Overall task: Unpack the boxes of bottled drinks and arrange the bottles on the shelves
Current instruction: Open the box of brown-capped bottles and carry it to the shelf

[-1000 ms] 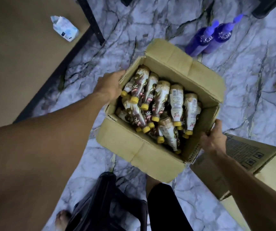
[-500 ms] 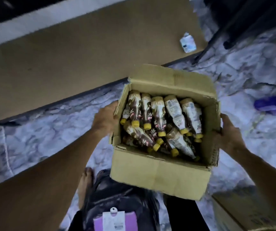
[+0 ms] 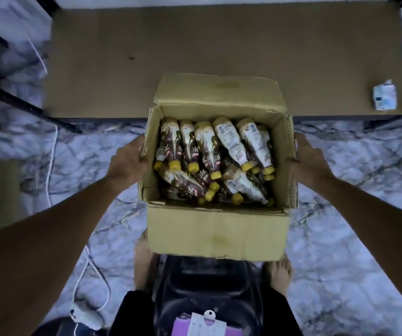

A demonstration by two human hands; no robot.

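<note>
Item: cardboard box (image 3: 217, 234), top open, held over the marbled floor (image 3: 352, 238) just before a brown shelf board (image 3: 219, 44). Contents: bottles (image 3: 209, 151) with brown-and-cream labels, lying on their sides, long axes running far to near, yellow caps toward the person. The lettering read upside down as something like "8C"; the rest was blurred. Lower layers were hidden beneath the top row. The left hand (image 3: 127, 161) gripped the left wall, fingers curled. The right hand (image 3: 309, 163) lay against the right wall, its fingers hidden behind the flap, their lie indeterminable. A white packet (image 3: 385, 98) on the board carried unreadable print.
</note>
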